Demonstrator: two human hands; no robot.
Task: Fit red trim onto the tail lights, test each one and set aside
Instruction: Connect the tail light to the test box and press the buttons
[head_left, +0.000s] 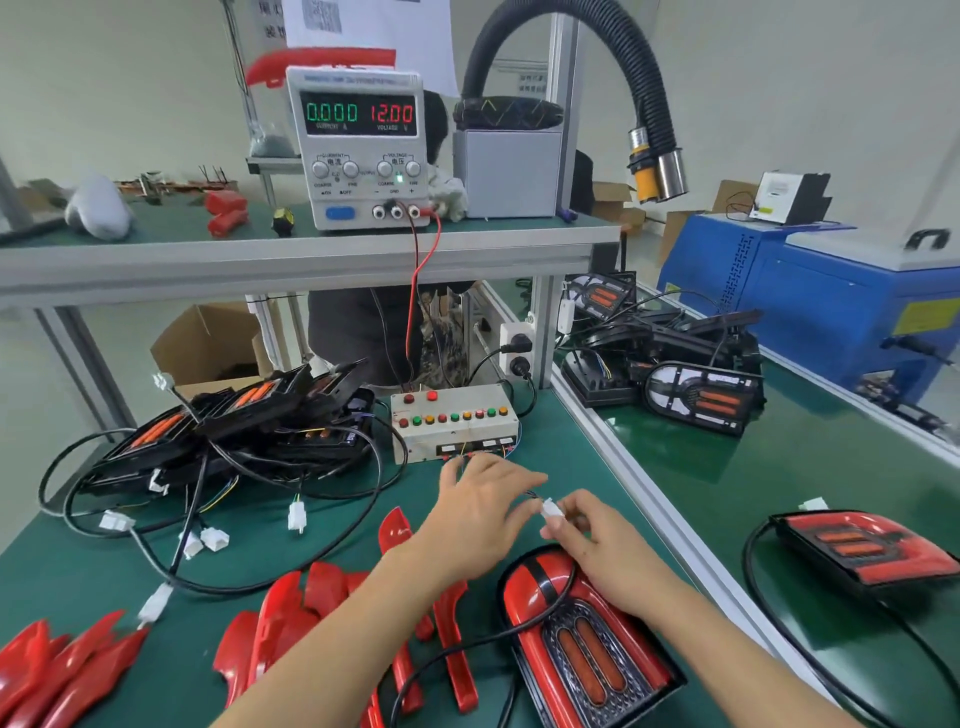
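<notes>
We had the trimmed tail light (587, 639) lying face up in the lower centre of the frame, on the green mat (322, 540), its black cable (467, 647) looping away to the left and back up to our hands. Our right hand (602, 545) pinched the white connector (551, 510) between thumb and fingertips, just above the lamp. Our left hand (483, 514) lay beside it, fingers spread and fairly straight; whether they touched the plug's wires, we could not tell.

We judged the lamp light but stiff: a moulded shell with a glossy red surround, probably slippery, and two orange slots set in a meshed black panel. It seemed best lifted by its black outer edges, sparing the shiny face. The cable looked limp and springy; the plug was small, hard plastic, best held by its body, not its thin wires.

Loose red trim pieces (291, 618), curved and shiny, lay at lower left. Untrimmed black lamps (234, 415) were heaped at middle left, beside the beige test box (457, 415) with its coloured buttons. The power supply (358, 150) on the shelf read 12.00 volts.
</notes>
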